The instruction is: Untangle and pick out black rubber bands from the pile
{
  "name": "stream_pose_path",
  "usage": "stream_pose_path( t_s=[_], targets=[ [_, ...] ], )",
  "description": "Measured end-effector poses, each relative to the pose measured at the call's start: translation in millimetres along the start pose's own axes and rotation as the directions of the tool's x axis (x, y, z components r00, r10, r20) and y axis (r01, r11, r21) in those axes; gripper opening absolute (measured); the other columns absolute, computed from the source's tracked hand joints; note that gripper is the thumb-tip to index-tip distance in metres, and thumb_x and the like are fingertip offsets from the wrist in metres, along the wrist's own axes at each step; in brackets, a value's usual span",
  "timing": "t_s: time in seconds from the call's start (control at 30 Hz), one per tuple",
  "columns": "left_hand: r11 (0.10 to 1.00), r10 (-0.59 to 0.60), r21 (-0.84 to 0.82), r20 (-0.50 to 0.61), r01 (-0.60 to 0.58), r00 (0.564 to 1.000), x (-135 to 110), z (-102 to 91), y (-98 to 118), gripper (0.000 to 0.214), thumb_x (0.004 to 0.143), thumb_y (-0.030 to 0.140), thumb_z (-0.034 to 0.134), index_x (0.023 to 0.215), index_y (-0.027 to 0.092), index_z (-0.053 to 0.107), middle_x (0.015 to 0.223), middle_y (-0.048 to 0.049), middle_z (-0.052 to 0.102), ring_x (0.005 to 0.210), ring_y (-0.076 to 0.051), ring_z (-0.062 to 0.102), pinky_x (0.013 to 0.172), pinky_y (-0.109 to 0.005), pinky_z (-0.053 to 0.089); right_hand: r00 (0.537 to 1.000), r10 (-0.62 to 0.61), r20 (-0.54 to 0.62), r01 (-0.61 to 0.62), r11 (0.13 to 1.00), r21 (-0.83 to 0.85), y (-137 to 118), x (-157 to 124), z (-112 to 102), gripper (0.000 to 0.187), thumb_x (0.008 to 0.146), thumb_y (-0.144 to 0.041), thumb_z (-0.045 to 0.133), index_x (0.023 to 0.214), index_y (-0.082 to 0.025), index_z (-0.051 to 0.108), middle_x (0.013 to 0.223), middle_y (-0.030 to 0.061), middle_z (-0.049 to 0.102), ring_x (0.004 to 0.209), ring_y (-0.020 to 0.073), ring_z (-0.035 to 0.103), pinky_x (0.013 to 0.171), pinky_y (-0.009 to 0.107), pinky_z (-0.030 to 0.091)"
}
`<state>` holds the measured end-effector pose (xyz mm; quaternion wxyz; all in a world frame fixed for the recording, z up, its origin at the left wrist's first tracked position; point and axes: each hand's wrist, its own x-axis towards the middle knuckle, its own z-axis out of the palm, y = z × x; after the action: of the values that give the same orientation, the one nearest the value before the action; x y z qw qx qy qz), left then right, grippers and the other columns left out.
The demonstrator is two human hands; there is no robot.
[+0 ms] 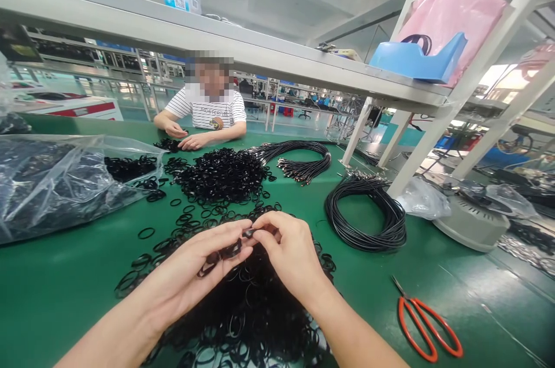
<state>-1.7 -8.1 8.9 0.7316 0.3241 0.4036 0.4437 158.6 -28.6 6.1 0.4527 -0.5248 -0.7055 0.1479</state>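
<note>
My left hand (197, 270) lies palm up over a heap of thin black rubber rings (243, 316) on the green table (65, 293), with several rings gathered in its curled fingers. My right hand (288, 249) meets it fingertip to fingertip and pinches a small black ring (248, 233) between thumb and forefinger. More loose rings (191, 220) are scattered just beyond both hands, and a bigger mound (221, 174) sits farther back.
A clear plastic bag of rings (52, 183) lies at the left. Coiled black cables (366, 215) and a second cable bundle (299, 163) lie to the right. Red-handled scissors (422, 322) rest near the right front. A person in a striped shirt (203, 111) works opposite. White shelf legs (437, 125) stand at right.
</note>
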Motion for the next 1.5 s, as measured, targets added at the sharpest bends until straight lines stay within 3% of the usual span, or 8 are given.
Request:
stream_pose_path(
  t_s=[0.13,0.23,0.47,0.67,0.83,0.93,1.17,1.5],
  targets=[
    [0.985,-0.017,0.170,0.044,0.009,0.999,0,-4.6,-1,0.020,0.072,0.015,0.075,0.091,0.018,0.072,0.081,-0.0031,0.065,0.069,-0.009,0.060,0.056,-0.010,0.052,1.000,0.014,-0.012,-0.013,0.996,0.088,-2,0,0,0.022,0.078,-0.007,0.054,0.084,-0.024,0.066,0.081,-0.0037,0.066,0.071,0.0118,0.058,0.065,0.022,0.045],
    [0.977,-0.003,0.211,0.099,-0.018,0.995,1,-7.1,1,0.012,0.073,0.025,0.074,0.078,0.015,0.070,0.067,0.0014,0.054,0.056,-0.005,0.047,0.045,-0.007,0.040,0.999,0.036,-0.013,-0.034,0.990,0.136,-1,1,0,0.024,0.076,-0.007,0.053,0.084,-0.024,0.067,0.079,-0.0036,0.066,0.068,0.0116,0.058,0.062,0.022,0.045],
    [0.875,0.177,0.430,0.146,-0.223,0.973,-3,0.2,-1,0.024,0.078,0.041,0.066,0.082,0.018,0.062,0.060,0.0062,0.037,0.051,-0.007,0.027,0.040,-0.014,0.021,0.999,0.050,0.019,-0.053,0.986,0.157,-2,2,-4,0.018,0.077,-0.011,0.057,0.087,-0.024,0.066,0.078,-0.0040,0.066,0.068,0.0114,0.058,0.064,0.022,0.045],
    [0.810,0.191,0.535,0.150,-0.242,0.970,-3,-0.9,0,0.031,0.082,0.048,0.057,0.074,0.019,0.053,0.056,0.0087,0.025,0.049,-0.008,0.018,0.042,-0.018,0.014,0.999,0.004,0.051,-0.011,0.992,0.129,-1,1,-4,0.022,0.077,-0.006,0.052,0.086,-0.024,0.063,0.081,-0.0038,0.066,0.070,0.0115,0.058,0.067,0.023,0.045],
    [0.698,0.234,0.656,0.170,-0.287,0.957,-7,0.8,0,0.029,0.081,0.051,0.057,0.088,0.023,0.054,0.063,0.0068,0.038,0.049,-0.008,0.028,0.043,-0.018,0.021,0.998,0.041,0.048,-0.046,0.994,0.102,-2,1,-5,0.019,0.077,-0.009,0.055,0.085,-0.024,0.062,0.074,-0.0050,0.063,0.064,0.0107,0.055,0.063,0.022,0.043],
    [0.591,0.267,0.731,0.222,-0.341,0.938,-8,1.3,-3,0.028,0.081,0.050,0.057,0.080,0.022,0.052,0.065,0.0059,0.042,0.050,-0.008,0.031,0.044,-0.018,0.023,0.997,0.023,0.067,-0.029,0.995,0.099,-4,-1,-3,0.020,0.077,-0.007,0.056,0.085,-0.024,0.062,0.074,-0.0053,0.062,0.066,0.0104,0.054,0.063,0.021,0.041],
    [0.772,0.135,0.596,0.183,-0.220,0.974,-4,-3.2,-6,0.035,0.083,0.053,0.053,0.073,0.021,0.046,0.053,0.0102,0.024,0.048,-0.008,0.018,0.042,-0.019,0.014,0.996,0.029,0.081,-0.038,0.993,0.114,-5,1,-6,0.012,0.079,-0.011,0.061,0.080,-0.023,0.062,0.069,-0.0069,0.060,0.064,0.0092,0.052,0.061,0.020,0.038],
    [0.929,0.067,0.350,0.153,-0.117,0.986,-2,-4.1,1,0.028,0.083,0.042,0.060,0.072,0.016,0.056,0.051,0.0088,0.032,0.044,-0.004,0.015,0.036,-0.013,0.011,0.994,0.109,-0.017,-0.106,0.984,0.141,8,9,-11,0.011,0.081,-0.012,0.058,0.078,-0.021,0.064,0.071,-0.0047,0.065,0.065,0.0104,0.057,0.063,0.021,0.043]
  ],
)
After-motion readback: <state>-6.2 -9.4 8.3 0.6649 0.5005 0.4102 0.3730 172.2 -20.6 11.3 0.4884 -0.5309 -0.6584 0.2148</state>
